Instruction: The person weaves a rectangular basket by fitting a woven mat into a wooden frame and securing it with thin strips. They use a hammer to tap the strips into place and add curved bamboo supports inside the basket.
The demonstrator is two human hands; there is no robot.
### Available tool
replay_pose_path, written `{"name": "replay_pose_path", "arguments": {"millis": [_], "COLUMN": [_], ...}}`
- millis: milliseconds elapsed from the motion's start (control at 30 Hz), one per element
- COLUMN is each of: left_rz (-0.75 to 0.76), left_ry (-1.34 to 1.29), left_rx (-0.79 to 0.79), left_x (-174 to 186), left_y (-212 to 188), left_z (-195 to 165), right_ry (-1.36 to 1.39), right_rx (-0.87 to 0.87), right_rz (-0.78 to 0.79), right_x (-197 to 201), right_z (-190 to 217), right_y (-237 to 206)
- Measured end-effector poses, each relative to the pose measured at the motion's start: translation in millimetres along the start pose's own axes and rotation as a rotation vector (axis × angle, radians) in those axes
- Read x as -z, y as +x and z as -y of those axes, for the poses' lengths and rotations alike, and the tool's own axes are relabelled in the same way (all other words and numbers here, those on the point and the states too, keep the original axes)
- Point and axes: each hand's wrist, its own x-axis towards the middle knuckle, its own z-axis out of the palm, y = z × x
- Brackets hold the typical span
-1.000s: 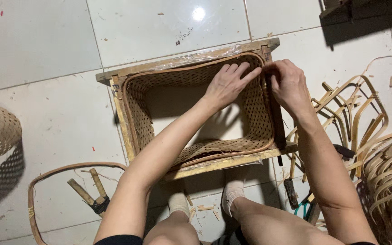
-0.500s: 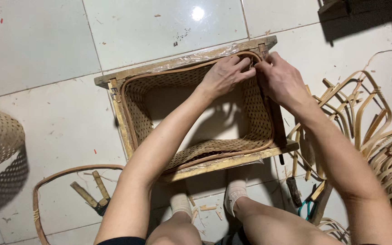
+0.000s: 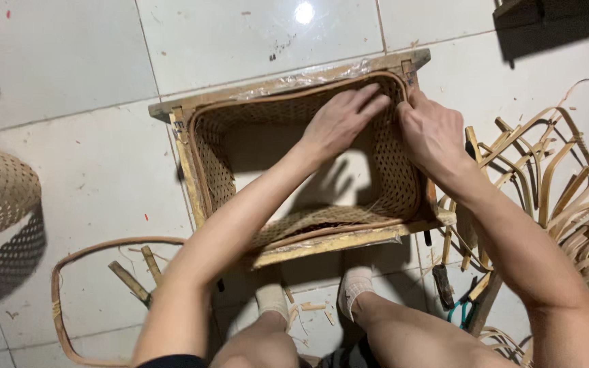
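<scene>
Two hands at basket (image 3: 403, 184) far corner; left hand (image 3: 339, 123) fingers together, pressing rim; right hand (image 3: 434, 133) gripping frame (image 3: 294, 82); step: seating rim; next needs firm, even pressure.

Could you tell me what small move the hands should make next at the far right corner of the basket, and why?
Probably press the rim strip down into that corner. Both hands are there: the left hand lies inside the woven basket, fingers on the rim, and the right hand holds the corner against the wooden frame. The strip seems to curve just inside the frame there.
</scene>
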Motion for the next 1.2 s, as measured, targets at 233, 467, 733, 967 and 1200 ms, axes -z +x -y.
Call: {"name": "replay_pose_path", "arguments": {"millis": [233, 467, 733, 967, 1200], "left_rz": [0.814, 0.645, 0.776, 0.575, 0.341], "left_ry": [-0.761, -0.456, -0.424, -0.517, -0.972], "left_rx": [0.382, 0.431, 0.559, 0.481, 0.076], "left_x": [119, 119, 121, 132, 231], "left_y": [-143, -172, -172, -160, -76], "left_z": [-74, -121, -112, -111, -147], "right_ry": [0.725, 0.742, 0.617, 0.651, 1.370], "right_rx": [0.450, 0.516, 0.307, 0.390, -0.603], "right_rz": [0.369, 1.181, 1.299, 0.982, -0.215], "right_x": [-49, -126, -116, -71, -39], "right_z": [80, 148, 156, 139, -38], "right_y": [-35, -16, -16, -13, -127]}}
